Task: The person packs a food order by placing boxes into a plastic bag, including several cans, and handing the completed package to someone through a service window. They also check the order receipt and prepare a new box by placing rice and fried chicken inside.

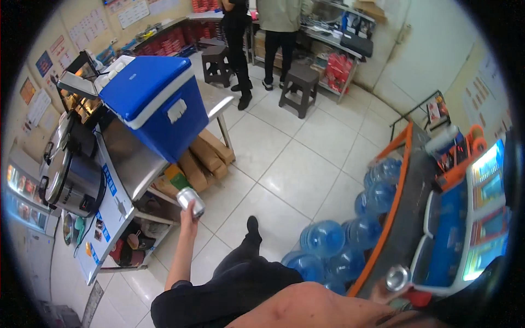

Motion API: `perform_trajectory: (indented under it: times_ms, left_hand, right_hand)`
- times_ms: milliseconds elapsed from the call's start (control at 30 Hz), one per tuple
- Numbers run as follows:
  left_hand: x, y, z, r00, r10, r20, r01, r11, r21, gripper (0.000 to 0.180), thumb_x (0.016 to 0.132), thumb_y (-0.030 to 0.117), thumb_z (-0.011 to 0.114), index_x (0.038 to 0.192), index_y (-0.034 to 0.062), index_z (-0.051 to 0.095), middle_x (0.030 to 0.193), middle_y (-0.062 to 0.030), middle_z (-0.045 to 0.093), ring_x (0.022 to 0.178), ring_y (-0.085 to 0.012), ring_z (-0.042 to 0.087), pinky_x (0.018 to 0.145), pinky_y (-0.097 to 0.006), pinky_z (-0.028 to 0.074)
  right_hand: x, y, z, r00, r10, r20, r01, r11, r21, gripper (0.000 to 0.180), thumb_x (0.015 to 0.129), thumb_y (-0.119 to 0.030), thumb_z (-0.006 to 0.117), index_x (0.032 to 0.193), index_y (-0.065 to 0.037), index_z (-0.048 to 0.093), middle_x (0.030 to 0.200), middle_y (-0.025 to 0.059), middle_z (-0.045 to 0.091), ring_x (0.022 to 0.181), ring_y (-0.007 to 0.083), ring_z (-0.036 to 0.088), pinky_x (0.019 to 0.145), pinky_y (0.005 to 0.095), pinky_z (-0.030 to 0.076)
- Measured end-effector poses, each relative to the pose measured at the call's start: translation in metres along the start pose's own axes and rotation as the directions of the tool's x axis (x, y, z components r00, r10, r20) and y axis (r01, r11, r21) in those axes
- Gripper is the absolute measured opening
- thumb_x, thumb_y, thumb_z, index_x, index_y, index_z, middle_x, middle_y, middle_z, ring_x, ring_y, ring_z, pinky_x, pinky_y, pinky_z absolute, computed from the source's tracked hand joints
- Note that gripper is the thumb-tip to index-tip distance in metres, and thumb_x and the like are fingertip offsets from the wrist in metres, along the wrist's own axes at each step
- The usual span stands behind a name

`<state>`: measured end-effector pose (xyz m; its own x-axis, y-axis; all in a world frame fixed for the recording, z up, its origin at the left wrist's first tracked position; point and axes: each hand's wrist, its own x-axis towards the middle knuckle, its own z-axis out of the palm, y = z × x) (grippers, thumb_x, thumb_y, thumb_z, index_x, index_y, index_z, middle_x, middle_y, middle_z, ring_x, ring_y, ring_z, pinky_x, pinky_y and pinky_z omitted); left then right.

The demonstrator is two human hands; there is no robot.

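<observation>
A silver can point(191, 201) is gripped in my left hand point(188, 220), held out over the floor near the steel table's corner. My fingers wrap round its lower side. At the lower right, beside the orange-edged counter, my right hand point(381, 294) is closed round a second silver can point(397, 278). Only the round end of that can shows well. Something red point(418, 298) lies close to that hand, too partly seen to name.
A blue cooler box point(158, 98) stands on a steel table point(123, 146) at left, near large cookers point(76, 180). Several blue water jugs point(322, 239) line the orange-edged counter point(402, 180). Stools point(299, 90) and two people point(279, 33) are farther off. An open-looking chest with blue inside point(445, 240) is at right.
</observation>
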<state>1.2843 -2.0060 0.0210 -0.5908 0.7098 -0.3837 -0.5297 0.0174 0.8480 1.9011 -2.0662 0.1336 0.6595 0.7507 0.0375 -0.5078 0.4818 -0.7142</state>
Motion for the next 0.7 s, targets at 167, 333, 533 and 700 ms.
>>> perform_trajectory:
  times_ms: [167,333,533,700]
  left_hand:
    - [0.092,0.009,0.065,0.997,-0.077,0.008,0.076,0.992,0.1,0.055,0.079,0.031,0.06,0.12,0.0006,0.04,0.105,-0.0121,0.055,0.093,-0.0237,0.058,0.083,-0.037,0.047]
    - [0.185,0.038,0.18,0.935,-0.185,0.303,0.217,0.973,-0.075,0.062,0.082,0.041,0.053,0.122,-0.0028,0.036,0.104,-0.0194,0.057,0.095,-0.0282,0.058,0.086,-0.04,0.046]
    - [0.333,0.069,0.313,0.861,-0.1,0.499,0.19,0.973,-0.131,0.061,0.084,0.051,0.043,0.122,0.0031,0.038,0.102,-0.0213,0.056,0.09,-0.0291,0.058,0.084,-0.038,0.045]
    - [0.444,0.094,0.397,0.928,-0.03,0.371,0.145,0.947,-0.286,0.061,0.081,0.052,0.047,0.119,0.0054,0.04,0.103,-0.0196,0.056,0.087,-0.0264,0.058,0.078,-0.036,0.046]
  right_hand:
    - [0.146,0.159,0.127,0.921,0.322,-0.221,-0.195,0.869,0.455,0.051,0.076,-0.038,0.064,0.111,-0.004,0.051,0.105,0.0115,0.057,0.089,0.0213,0.06,0.07,0.0308,0.055]
    - [0.214,0.279,0.271,0.92,0.377,-0.104,-0.336,0.899,0.28,0.056,0.074,-0.043,0.064,0.111,-0.004,0.05,0.101,0.0103,0.058,0.084,0.018,0.061,0.06,0.0251,0.055]
    - [0.305,0.424,0.4,0.876,0.482,0.006,-0.482,0.876,0.006,0.048,0.076,-0.049,0.057,0.105,-0.01,0.053,0.097,0.0012,0.057,0.086,0.0144,0.057,0.071,0.0289,0.051]
    - [0.391,0.556,0.504,0.734,0.619,0.279,-0.595,0.785,-0.175,0.047,0.077,-0.047,0.056,0.104,-0.008,0.053,0.094,0.0036,0.057,0.082,0.0173,0.056,0.069,0.0323,0.05]
